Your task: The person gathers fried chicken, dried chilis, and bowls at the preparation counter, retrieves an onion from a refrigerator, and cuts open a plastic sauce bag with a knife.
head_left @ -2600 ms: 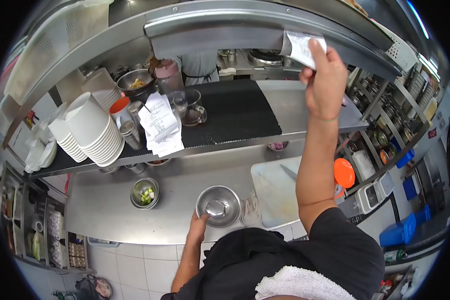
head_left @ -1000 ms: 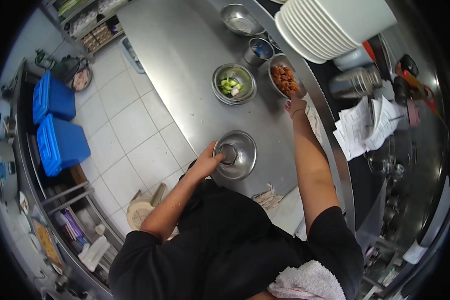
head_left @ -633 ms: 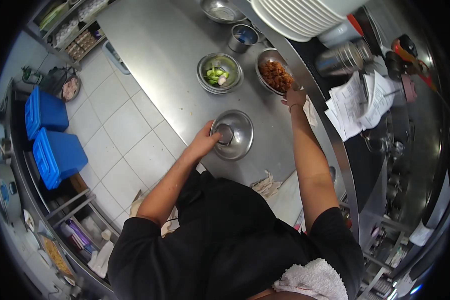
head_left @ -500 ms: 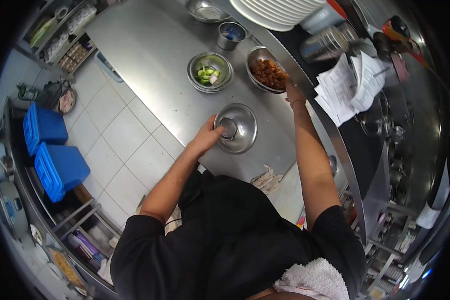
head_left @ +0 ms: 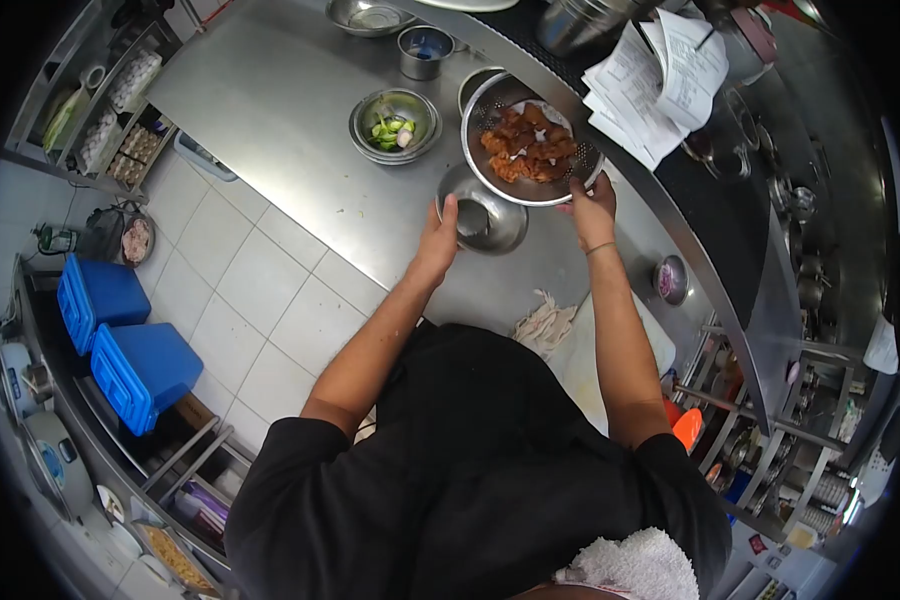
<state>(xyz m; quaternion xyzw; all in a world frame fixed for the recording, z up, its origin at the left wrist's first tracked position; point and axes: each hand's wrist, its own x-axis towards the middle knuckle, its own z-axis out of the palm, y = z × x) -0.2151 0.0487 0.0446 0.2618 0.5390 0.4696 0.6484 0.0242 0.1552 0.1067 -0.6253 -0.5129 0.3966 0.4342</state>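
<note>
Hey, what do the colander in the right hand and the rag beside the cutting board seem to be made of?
Colander: metal, probably stainless steel, polished; its perforated wall is silvery and its rim shines. Rag: woven fabric, perhaps cotton, matte; it lies crumpled in soft folds.

The right hand (head_left: 592, 207) keeps its grip on the rim of a perforated colander (head_left: 478, 122) of reddish-brown pieces (head_left: 528, 147) above the counter (head_left: 270, 130). The colander partly hides a steel bowl (head_left: 507, 230), held at its side by the left hand (head_left: 437, 243); the dark round shape (head_left: 472, 218) inside may be a reflection. Nearby, nested bowls (head_left: 359, 128) contain green pieces (head_left: 388, 131).
</note>
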